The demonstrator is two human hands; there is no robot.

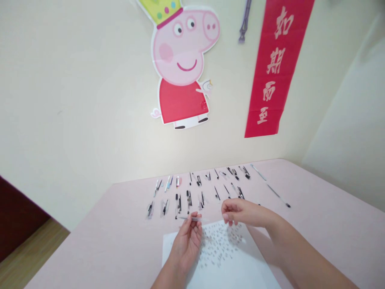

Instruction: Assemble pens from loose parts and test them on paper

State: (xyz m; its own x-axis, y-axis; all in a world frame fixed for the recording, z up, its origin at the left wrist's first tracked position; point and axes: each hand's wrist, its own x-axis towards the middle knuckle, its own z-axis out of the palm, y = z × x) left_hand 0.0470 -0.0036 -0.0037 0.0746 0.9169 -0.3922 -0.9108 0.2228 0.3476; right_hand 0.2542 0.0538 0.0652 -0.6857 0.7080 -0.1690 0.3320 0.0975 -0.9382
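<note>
My left hand [188, 241] is palm up, its thumb and fingers closed on a slim, pale pen tube [196, 219] that lies nearly level. To its right, above the far edge of a white sheet of paper [234, 273], is my right hand [236, 211]. Its fingers are curled towards the thumb, and whatever they may hold is too small to make out. Scattered over the paper are many tiny dark pieces [218, 243], too blurred to name. Just beyond my hands lie pen parts [188, 200] in small groups.
Two rows of taken-apart pens [198, 180] stretch along the back of the pink table [96, 241]. A long thin rod with a black tip [278, 194] lies at the right. On the wall behind are a cartoon pig cutout [183, 100] and a red banner [270, 96].
</note>
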